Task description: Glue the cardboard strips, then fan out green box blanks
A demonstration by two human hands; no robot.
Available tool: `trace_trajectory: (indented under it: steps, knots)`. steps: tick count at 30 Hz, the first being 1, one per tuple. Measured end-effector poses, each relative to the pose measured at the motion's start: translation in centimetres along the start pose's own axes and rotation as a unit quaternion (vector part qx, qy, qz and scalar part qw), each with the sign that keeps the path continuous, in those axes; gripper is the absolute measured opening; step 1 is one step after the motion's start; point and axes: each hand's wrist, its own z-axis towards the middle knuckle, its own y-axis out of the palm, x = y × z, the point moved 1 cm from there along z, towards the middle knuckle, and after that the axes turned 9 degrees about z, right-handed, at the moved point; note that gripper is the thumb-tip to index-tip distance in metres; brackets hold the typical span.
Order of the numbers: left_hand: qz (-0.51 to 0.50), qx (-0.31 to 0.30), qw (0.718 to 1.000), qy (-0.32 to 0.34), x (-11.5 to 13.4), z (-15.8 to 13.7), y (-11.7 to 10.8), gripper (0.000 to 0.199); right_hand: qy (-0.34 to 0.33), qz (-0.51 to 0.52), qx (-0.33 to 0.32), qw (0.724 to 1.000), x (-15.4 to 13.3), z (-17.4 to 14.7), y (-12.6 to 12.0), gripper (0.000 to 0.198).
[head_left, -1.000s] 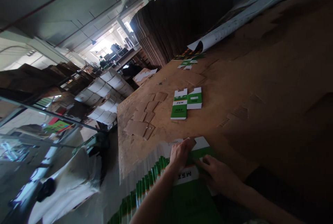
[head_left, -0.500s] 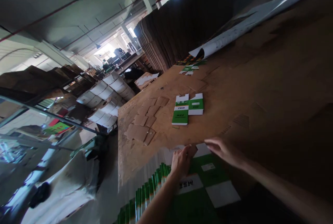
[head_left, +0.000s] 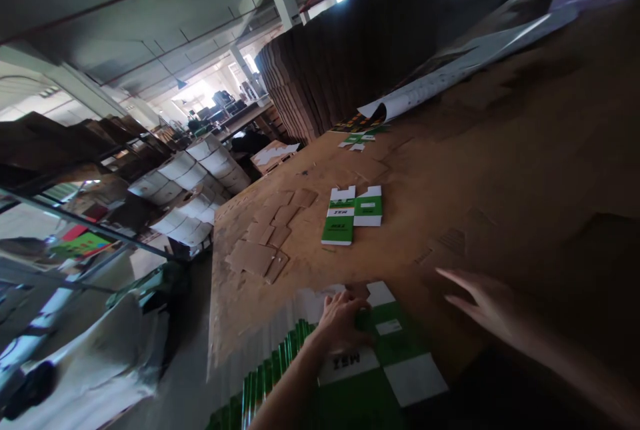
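Moved R hand to right since earlier frame, away from green/white carton, lying at near side of table. Can read approx. "MSZ" on its white band; similar mark on 2nd carton, mid-table. Holding nothing in R hand, fingers extended, thumb apart. Resting L hand on near carton, half-open; cannot tell if gripping.

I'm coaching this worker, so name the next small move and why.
I'd probably bring the right hand leftward to the near green-and-white cardboard: it looks empty, with thumb and fingers apart, off to the cardboard's right, while only the left hand is on it.
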Motion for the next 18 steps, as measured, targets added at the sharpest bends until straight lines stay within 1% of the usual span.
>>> trace_trajectory:
  steps: [1, 2, 3, 4, 5, 7, 9, 10, 11, 13, 14, 16, 17, 18]
  knots:
    - [-0.002, -0.005, 1.0, 0.001, 0.1, 0.1, -0.2, 0.053, 0.009, -0.06, 0.059, 0.996, 1.2, -2.4, -0.4, 0.06]
    - [-0.003, -0.009, 1.0, 0.003, 0.2, 0.3, -0.3, 0.046, 0.011, -0.106, 0.102, 0.989, 2.2, -4.5, -0.4, 0.064]
    - [-0.005, -0.01, 1.0, 0.006, 0.3, 0.4, -0.3, 0.037, 0.005, -0.126, 0.137, 0.982, 2.9, -6.2, -0.1, 0.063]
    - [-0.007, -0.007, 1.0, 0.009, 0.4, 0.6, -0.3, 0.028, 0.012, -0.131, 0.143, 0.981, 3.3, -7.5, 0.4, 0.058]
    - [-0.008, -0.002, 1.0, 0.011, 0.6, 0.8, -0.2, 0.022, 0.023, -0.118, 0.142, 0.983, 3.2, -8.1, 0.9, 0.054]
    - [-0.01, 0.009, 1.0, 0.008, 0.7, 1.1, 0.1, 0.024, 0.039, -0.07, 0.112, 0.99, 1.8, -7.9, 1.1, 0.051]
    - [-0.017, 0.02, 1.0, 0.0, 0.8, 1.3, 0.2, 0.023, 0.045, -0.002, 0.075, 0.996, -0.7, -6.4, 0.1, 0.051]
    - [-0.032, 0.025, 0.999, -0.007, 0.7, 1.4, 0.2, 0.023, 0.057, 0.048, 0.059, 0.995, -2.1, -5.6, -0.6, 0.053]
    - [-0.058, 0.04, 0.997, -0.019, 0.7, 1.5, 0.1, 0.026, 0.069, 0.091, 0.052, 0.992, -3.4, -4.8, -1.2, 0.054]
    - [-0.124, 0.105, 0.984, -0.07, 0.7, 1.6, -0.4, 0.036, 0.097, 0.17, 0.044, 0.98, -5.8, -3.8, -1.5, 0.059]
    - [-0.147, 0.15, 0.972, -0.107, 0.8, 1.6, -0.8, 0.04, 0.109, 0.199, 0.04, 0.973, -6.8, -3.6, -0.9, 0.061]
    - [-0.14, 0.234, 0.947, -0.169, 1.2, 1.6, -1.4, 0.052, 0.136, 0.248, 0.024, 0.959, -8.4, -3.8, 1.5, 0.066]
    - [-0.112, 0.255, 0.944, -0.175, 1.6, 1.7, -1.6, 0.06, 0.149, 0.27, 0.007, 0.951, -9.1, -4.1, 3.2, 0.068]
    - [-0.076, 0.258, 0.95, -0.159, 2.0, 1.7, -1.6, 0.065, 0.161, 0.285, -0.008, 0.945, -9.6, -4.6, 5.0, 0.069]
